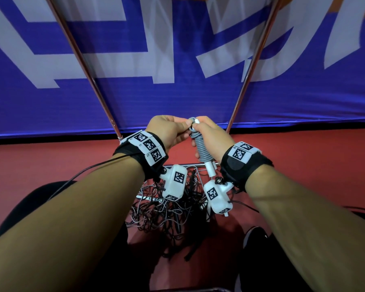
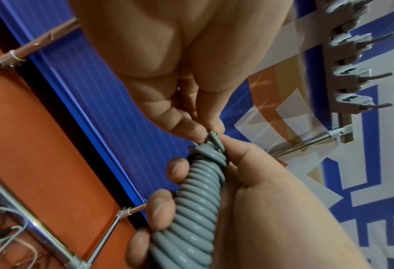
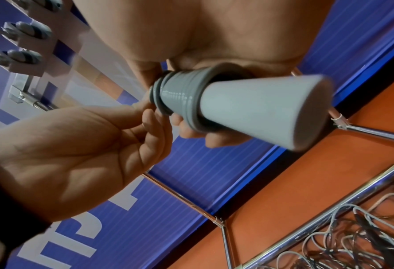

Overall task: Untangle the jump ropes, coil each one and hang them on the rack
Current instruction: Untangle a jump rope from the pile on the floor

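Observation:
A grey jump rope [image 1: 202,149] is wound in a tight coil around its white handles [image 1: 210,169], and I hold it up in front of me. My right hand [image 1: 200,134] grips the coil [image 2: 191,209] around its middle, fingers curled round it. My left hand [image 1: 186,125] pinches the rope's loose end [image 2: 215,139] at the top of the coil between thumb and fingertips. In the right wrist view a white handle [image 3: 260,111] sticks out of the grey coil [image 3: 179,96] towards the camera. The hook rack [image 2: 343,72] is above, beyond the hands.
A tangle of black and grey ropes [image 1: 162,216] lies on the red floor inside the rack's chrome base frame [image 3: 329,209]. Two slanted rack poles [image 1: 80,60] [image 1: 255,60] rise before a blue banner wall. My shoe [image 1: 255,237] is beside the pile.

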`<state>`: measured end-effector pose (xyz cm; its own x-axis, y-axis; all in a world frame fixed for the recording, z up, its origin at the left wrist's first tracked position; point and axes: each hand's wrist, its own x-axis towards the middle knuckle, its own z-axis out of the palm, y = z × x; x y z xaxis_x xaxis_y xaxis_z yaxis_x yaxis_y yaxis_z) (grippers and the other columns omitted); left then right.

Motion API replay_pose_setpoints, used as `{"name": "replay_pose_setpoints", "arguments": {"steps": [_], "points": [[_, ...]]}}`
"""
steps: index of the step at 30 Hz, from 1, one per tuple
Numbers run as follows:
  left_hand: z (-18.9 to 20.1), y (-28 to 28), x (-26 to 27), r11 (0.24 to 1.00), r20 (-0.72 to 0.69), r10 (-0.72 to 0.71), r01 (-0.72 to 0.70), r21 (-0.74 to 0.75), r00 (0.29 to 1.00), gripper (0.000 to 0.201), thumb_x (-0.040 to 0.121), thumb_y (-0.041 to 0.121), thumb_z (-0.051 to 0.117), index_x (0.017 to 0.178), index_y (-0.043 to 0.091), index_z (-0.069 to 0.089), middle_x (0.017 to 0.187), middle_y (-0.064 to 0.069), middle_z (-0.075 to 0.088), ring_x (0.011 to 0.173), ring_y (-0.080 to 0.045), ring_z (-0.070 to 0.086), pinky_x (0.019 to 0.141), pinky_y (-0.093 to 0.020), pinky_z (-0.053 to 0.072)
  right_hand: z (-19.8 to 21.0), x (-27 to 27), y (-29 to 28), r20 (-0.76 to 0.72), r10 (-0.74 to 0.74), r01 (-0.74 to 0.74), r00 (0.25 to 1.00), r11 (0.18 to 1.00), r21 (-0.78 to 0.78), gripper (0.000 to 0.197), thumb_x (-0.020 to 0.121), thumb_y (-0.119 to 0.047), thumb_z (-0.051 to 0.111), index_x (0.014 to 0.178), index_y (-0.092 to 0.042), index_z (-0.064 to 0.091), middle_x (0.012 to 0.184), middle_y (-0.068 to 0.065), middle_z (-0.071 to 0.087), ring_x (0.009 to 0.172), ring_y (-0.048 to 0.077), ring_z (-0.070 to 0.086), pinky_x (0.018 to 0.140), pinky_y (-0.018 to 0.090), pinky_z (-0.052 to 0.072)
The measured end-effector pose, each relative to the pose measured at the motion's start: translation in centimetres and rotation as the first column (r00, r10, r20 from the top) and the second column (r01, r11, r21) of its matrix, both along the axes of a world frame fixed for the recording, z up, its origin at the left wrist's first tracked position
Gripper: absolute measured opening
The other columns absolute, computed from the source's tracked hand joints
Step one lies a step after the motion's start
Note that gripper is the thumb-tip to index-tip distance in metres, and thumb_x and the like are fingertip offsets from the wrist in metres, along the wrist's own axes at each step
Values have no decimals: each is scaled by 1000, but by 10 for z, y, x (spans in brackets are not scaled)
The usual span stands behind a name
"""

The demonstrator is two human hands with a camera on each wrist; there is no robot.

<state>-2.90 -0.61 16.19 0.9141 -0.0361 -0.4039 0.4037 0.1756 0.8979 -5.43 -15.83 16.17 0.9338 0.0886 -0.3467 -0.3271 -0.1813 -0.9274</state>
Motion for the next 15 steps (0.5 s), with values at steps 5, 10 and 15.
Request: {"name": "replay_pose_setpoints", "arguments": {"steps": [5,10,15], "points": [[-9,-4,1,999,21,17,-18,44,1000,17,96,7,75,103,-1,62,74,-13,67,59,-14,65,59,-24,58,-6,3,3,-63,20,-19,998,1000,14,18,105,-35,47,106,-31,64,76,12,62,52,27,58,57,38,51],[-12,-6,0,996,17,-55,54,69,998,9,104,5,63,107,-1,69,77,-11,64,60,-10,60,58,-20,55,-11,1,4,-105,-7,6,995,1000,-2,20,104,-38,47,110,-26,63,75,12,63,49,25,58,58,40,53],[-18,-3,1,984,86,-62,46,172,994,16,100,9,68,86,12,74,72,-10,68,66,-19,64,65,-29,57,-11,1,5,-120,0,4,993,999,36,23,106,-44,50,109,-27,64,77,11,63,52,26,59,58,40,54]]}}
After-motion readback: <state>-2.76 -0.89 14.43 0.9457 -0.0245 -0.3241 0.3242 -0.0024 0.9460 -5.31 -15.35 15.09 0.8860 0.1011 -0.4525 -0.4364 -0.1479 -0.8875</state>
